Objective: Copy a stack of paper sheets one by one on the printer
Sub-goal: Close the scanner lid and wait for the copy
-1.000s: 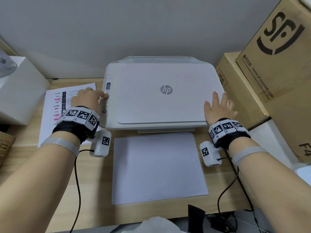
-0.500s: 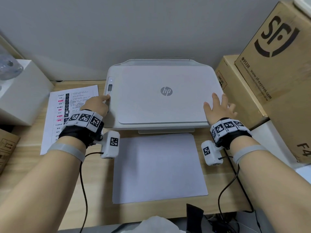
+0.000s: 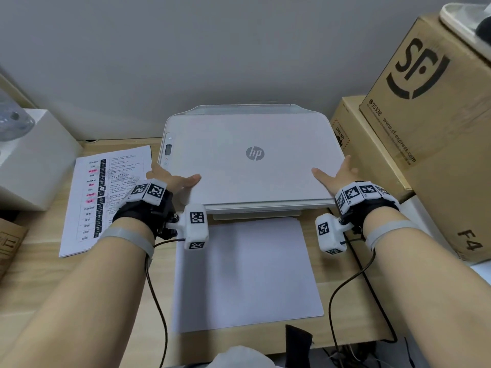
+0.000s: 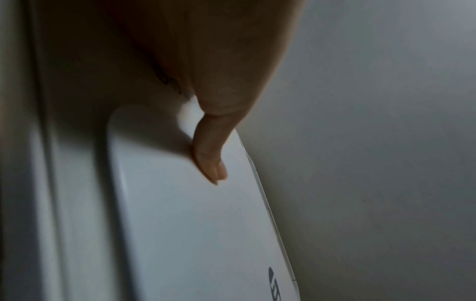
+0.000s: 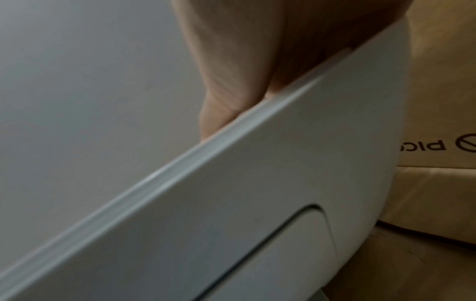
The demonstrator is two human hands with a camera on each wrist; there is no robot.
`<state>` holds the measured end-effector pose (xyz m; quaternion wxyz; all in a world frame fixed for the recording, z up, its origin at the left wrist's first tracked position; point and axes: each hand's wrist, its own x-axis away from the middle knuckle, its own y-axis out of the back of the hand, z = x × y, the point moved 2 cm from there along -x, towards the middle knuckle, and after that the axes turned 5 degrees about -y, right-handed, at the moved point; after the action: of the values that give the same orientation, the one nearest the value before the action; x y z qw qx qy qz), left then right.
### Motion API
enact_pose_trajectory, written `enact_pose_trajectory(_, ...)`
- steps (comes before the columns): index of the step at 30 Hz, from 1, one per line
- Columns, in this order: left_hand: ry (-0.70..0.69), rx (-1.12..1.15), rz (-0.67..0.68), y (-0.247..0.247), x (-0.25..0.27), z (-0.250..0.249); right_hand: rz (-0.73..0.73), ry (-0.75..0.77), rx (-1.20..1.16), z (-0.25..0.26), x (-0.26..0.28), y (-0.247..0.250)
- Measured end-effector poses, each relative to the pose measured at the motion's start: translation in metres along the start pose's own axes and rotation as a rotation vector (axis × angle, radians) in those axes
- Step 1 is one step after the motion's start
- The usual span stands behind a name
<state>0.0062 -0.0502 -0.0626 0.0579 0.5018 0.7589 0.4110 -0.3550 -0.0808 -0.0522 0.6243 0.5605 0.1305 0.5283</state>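
wooden desk (image 3: 39, 282), "hp" printer (image 3: 255, 166), "sf" box (image 3: 430, 107), both hands on lid

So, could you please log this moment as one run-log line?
left hand on printer lid | right hand on lid | lid closed | blank sheets in front

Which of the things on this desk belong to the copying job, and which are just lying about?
Job:
printer
its lid, touched at the front corners by the left hand and right hand
blank sheets
printed sheet

Lying about:
cardboard boxes
white box
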Motion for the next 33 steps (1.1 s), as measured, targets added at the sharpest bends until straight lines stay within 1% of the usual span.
enact_pose_trajectory(4, -0.016, -0.018, -0.02, -0.0009, 0.0034, -0.0024, 0.007, 0.002, 0.006, 0.0005, 0.0014, -0.0005)
enact_pose_trajectory(9, 0.014, -0.032, 0.009, -0.0008, -0.0022, 0.0013, 0.0, 0.0, 0.0, 0.0, 0.0039, 0.0)
enact_pose_trajectory(33, -0.013, -0.101, 0.007, -0.0017, -0.004, 0.0021, -0.005, -0.005, 0.01, 0.001, 0.0056, 0.0006)
